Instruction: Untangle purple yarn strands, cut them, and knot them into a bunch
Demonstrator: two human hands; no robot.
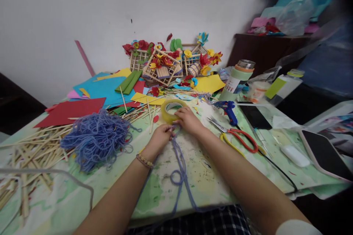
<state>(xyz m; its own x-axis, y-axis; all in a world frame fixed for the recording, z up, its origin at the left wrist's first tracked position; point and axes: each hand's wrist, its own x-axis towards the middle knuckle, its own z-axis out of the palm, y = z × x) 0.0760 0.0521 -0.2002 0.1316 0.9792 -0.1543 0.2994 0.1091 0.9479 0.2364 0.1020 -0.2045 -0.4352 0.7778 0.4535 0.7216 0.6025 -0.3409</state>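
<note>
My left hand (160,135) is closed in a pinch on a strand of blue-purple yarn (178,154). From its fingertips, loose strands run down the table, make a small loop, and reach the front edge. My right hand (189,120) lies over the near right rim of a yellowish roll of tape (166,113), its fingers bent around that rim. A bit of yarn passes just below the right fingers; whether they also touch it is hidden. To the left of my left hand sits a big tangled heap of the same yarn (96,137).
Wooden sticks (35,150) pile up at left, beside coloured paper (74,112). Stick frames with paper flowers (161,66) stand against the wall. At right are scissors (242,137), a blue glue gun (227,111), phones (255,115) and a bottle (237,80). A grey cable (55,171) crosses front left.
</note>
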